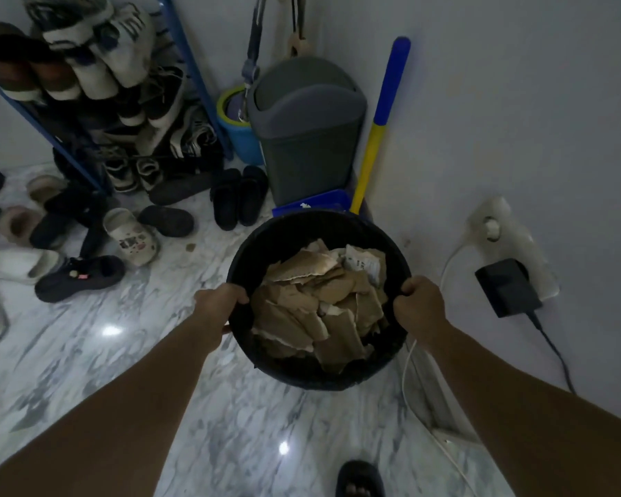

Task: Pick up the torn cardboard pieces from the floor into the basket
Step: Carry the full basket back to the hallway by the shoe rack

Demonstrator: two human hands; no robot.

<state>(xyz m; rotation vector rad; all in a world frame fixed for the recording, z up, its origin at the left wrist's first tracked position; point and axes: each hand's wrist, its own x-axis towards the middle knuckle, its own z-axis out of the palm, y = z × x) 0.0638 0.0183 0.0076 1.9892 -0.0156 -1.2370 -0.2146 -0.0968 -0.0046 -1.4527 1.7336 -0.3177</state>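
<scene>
Both my left hand (218, 303) and right hand (418, 299) grasp the round black basket (266, 242) rim; torn brown cardboard pieces (319, 303) fill it, marble floor (122, 353) open leftward.

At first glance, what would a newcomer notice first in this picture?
The black basket in the middle, full of torn cardboard pieces, catches the eye first; the left hand and the right hand hold its rim on opposite sides. Behind it a grey bin stands in the corner, and to the left a shoe rack rises over scattered shoes.
</scene>
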